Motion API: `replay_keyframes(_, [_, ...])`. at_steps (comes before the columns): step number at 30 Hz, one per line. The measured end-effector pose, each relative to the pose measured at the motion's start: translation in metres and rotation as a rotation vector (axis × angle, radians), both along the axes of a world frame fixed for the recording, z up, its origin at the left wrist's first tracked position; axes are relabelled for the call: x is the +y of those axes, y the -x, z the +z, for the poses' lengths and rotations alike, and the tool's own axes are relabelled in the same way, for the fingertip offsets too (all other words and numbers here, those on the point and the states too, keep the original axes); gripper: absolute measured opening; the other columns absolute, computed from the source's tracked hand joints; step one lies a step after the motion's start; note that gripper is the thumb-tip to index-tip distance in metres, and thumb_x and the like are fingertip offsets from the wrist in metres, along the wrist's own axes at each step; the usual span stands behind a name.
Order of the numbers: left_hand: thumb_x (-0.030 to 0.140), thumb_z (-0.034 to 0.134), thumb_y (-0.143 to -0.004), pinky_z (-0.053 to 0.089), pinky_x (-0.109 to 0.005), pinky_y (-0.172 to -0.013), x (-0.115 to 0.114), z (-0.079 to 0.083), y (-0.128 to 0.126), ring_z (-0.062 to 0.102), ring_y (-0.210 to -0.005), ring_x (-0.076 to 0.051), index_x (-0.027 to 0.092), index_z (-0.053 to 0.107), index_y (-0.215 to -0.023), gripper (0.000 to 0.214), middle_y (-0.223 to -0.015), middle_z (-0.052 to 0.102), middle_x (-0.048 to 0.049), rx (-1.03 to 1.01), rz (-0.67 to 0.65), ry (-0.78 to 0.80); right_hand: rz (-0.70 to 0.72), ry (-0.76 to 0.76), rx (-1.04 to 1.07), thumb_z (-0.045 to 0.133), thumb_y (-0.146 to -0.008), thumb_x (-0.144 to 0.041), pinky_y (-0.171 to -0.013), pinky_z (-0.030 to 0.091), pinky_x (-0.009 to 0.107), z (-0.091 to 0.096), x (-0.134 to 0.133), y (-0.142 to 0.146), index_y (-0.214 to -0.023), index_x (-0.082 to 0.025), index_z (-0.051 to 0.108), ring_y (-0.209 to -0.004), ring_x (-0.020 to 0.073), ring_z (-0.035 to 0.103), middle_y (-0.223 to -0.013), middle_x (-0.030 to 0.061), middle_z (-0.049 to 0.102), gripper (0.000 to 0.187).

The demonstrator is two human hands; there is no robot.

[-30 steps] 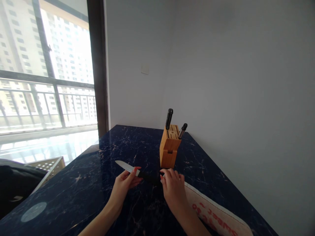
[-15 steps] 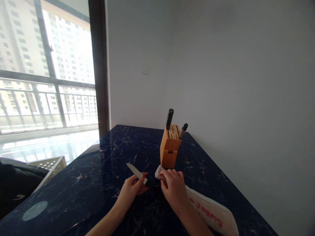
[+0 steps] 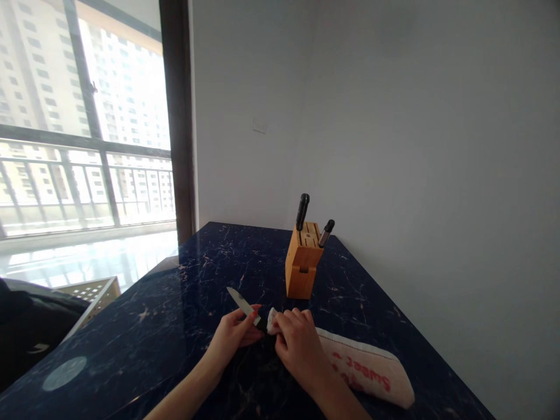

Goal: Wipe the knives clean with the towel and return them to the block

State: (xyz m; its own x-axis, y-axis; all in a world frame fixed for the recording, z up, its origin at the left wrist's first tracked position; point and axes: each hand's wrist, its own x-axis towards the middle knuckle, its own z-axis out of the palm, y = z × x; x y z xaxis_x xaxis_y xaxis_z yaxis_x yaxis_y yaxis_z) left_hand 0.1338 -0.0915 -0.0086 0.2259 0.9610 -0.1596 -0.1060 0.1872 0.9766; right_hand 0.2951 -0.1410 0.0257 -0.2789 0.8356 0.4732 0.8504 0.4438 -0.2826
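A kitchen knife (image 3: 240, 301) lies in my left hand (image 3: 231, 335), its pale blade pointing up and to the left and its dark handle partly lost against the dark table. The thumb and fingers close round it near where blade and handle meet. My right hand (image 3: 300, 344) grips a bunched end of a whitish towel (image 3: 371, 370) with red lettering. That bunched end is close to the knife's handle; whether they touch I cannot tell. The rest of the towel trails to the right under my wrist.
Just beyond my hands stands a wooden knife block (image 3: 301, 271) with a black-handled knife (image 3: 302, 211) and another dark-handled tool (image 3: 326, 233) in it. The dark blue marbled table (image 3: 210, 262) has a round pale mark at its left. A slatted basket with dark cloth stands left of it.
My right hand has moved left and a little nearer with the bunched towel end, close to the knife handle. The towel's trailing part shifted left. My left hand and knife hardly moved.
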Motion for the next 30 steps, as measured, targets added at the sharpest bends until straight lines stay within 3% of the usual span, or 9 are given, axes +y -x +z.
replay_keyframes(4, [0.05, 0.067, -0.063, 0.05, -0.026, -0.058, 0.0, -0.009, -0.004, 0.066, -0.063, -0.02, 0.013, 0.061, -0.102, 0.055, -0.064, 0.069, -0.003, 0.0, -0.03, -0.012, 0.042, -0.025, 0.006, 0.043, -0.077, -0.007, -0.073, 0.026, 0.029, -0.002, 0.001, 0.007, -0.086, -0.024, 0.051, -0.081, 0.0158, 0.044, -0.085, -0.0016, 0.056, 0.021])
replay_keyframes(8, [0.049, 0.066, -0.065, 0.05, -0.023, -0.057, 0.002, -0.012, -0.002, 0.066, -0.063, -0.017, 0.012, 0.059, -0.107, 0.056, -0.066, 0.07, -0.0035, -0.049, -0.018, 0.001, 0.067, -0.016, -0.052, 0.045, -0.075, -0.007, -0.072, 0.026, 0.029, 0.0, 0.0, 0.006, -0.082, -0.023, 0.05, -0.08, 0.016, 0.044, -0.083, -0.0009, 0.055, 0.018])
replay_keyframes(20, [0.026, 0.065, -0.072, 0.054, -0.025, -0.067, 0.01, 0.034, 0.035, 0.067, -0.065, -0.017, 0.015, 0.062, -0.103, 0.033, -0.07, 0.07, -0.0007, -0.118, 0.352, -0.272, 0.024, 0.078, -0.002, 0.049, -0.069, -0.01, -0.078, 0.028, 0.034, -0.012, -0.002, 0.0, -0.082, -0.021, 0.051, -0.083, 0.0184, 0.048, -0.085, 0.0012, 0.059, 0.016])
replay_keyframes(23, [0.022, 0.06, -0.077, 0.053, -0.024, -0.071, 0.009, 0.033, 0.032, 0.067, -0.075, -0.018, 0.014, 0.059, -0.108, 0.032, -0.08, 0.07, -0.0047, -0.226, 0.328, -0.213, -0.003, 0.11, 0.176, 0.059, -0.07, -0.023, -0.08, 0.031, 0.037, -0.016, 0.0, 0.0, -0.1, -0.02, 0.051, -0.085, 0.0209, 0.05, -0.087, 0.0032, 0.059, 0.032])
replay_keyframes(26, [0.018, 0.055, -0.081, 0.053, -0.024, -0.07, 0.003, 0.028, 0.021, 0.066, -0.083, -0.02, 0.012, 0.055, -0.113, 0.032, -0.082, 0.07, -0.0092, -0.36, 0.222, -0.085, 0.015, 0.22, 0.595, 0.059, -0.074, -0.039, -0.07, 0.04, 0.032, -0.013, 0.003, 0.002, -0.122, -0.019, 0.036, -0.073, 0.0174, 0.053, -0.08, 0.001, 0.058, 0.056])
replay_keyframes(28, [0.017, 0.054, -0.081, 0.053, -0.023, -0.067, -0.004, 0.026, 0.013, 0.066, -0.08, -0.019, 0.013, 0.054, -0.114, 0.033, -0.083, 0.07, -0.0093, -0.421, 0.17, -0.034, 0.089, 0.279, 0.858, 0.052, -0.079, -0.044, -0.062, 0.043, 0.027, -0.005, 0.002, 0.005, -0.122, -0.02, 0.037, -0.066, 0.0146, 0.054, -0.076, -0.0003, 0.057, 0.051])
replay_keyframes(30, [0.019, 0.056, -0.081, 0.052, -0.023, -0.069, -0.011, 0.025, 0.006, 0.066, -0.082, -0.018, 0.014, 0.053, -0.115, 0.035, -0.087, 0.069, -0.0095, -0.469, 0.085, 0.009, 0.16, 0.295, 0.991, 0.05, -0.08, -0.046, -0.059, 0.044, 0.026, 0.008, 0.0, 0.008, -0.108, -0.02, 0.05, -0.061, 0.0129, 0.053, -0.074, 0.0001, 0.058, 0.038])
